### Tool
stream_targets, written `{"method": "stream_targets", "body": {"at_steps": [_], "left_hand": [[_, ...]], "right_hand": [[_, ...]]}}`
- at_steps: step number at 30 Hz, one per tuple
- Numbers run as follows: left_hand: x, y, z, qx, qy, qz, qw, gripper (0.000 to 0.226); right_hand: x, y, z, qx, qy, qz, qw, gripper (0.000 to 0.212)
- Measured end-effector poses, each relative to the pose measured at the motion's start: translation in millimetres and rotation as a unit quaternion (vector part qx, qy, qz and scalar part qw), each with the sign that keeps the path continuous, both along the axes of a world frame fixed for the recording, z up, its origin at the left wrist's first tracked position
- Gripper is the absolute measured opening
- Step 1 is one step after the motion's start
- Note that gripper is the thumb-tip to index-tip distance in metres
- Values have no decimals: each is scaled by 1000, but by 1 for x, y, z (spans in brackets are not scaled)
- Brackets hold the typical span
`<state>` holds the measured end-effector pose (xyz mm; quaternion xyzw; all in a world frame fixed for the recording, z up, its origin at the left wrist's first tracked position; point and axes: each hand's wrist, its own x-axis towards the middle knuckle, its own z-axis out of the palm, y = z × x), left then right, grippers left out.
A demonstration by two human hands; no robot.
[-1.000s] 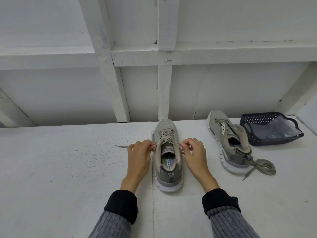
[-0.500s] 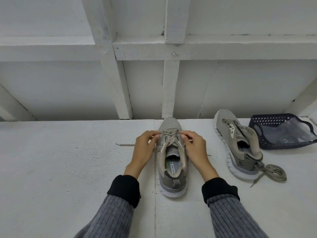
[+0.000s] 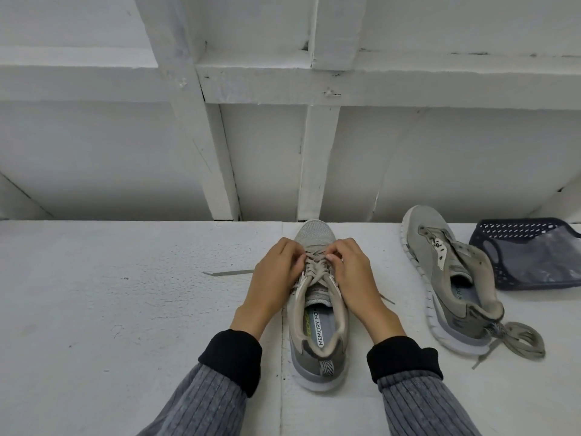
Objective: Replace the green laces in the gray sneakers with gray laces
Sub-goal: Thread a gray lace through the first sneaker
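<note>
Centre sneaker (image 3: 317,322) upright on white tabletop (image 3: 125,309), heel nearest, toe at the back wall. Both hands over its laces (image 3: 317,269): left hand (image 3: 276,278) and right hand (image 3: 352,275) have fingers curled, grip pinching the crossings near the toe end. Lace end (image 3: 229,273) lies left of sneaker. Second sneaker (image 3: 449,284) to its right, tipped, loose lace bundle (image 3: 518,339) at its heel. Dark basket (image 3: 515,234) farther right.

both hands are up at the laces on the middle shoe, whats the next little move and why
Probably tug the crossed lace snug. Both the left hand and right hand pinch it on the center sneaker, while loose ends trail on the table.
</note>
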<state>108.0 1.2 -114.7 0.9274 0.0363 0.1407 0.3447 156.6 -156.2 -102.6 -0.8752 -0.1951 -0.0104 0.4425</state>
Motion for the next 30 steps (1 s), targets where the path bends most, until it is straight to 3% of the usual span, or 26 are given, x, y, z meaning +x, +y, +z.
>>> {"method": "stream_targets", "body": {"at_steps": [6,11,16,23,28,30], "left_hand": [[-5,-11,-4,-66,14,55,996,6],[-13,-4,-2,-216,-4,33,976,3],[-19,-1,-4,-141,-31,-11,989,19],[-16,-7,-3,-26,-25,10,999,13],[-22,-17,-2,-61,-31,63,996,30],[-23,-18,0,-87,-28,63,994,22]], "right_hand": [[-5,-4,-2,-22,-5,13,1000,16],[-7,-11,1,49,65,2,997,9],[-8,-13,1,51,67,23,996,23],[-12,-8,2,11,11,27,1000,17],[-16,-7,3,12,21,12,1000,15],[-15,-7,4,6,16,13,1000,15]]}}
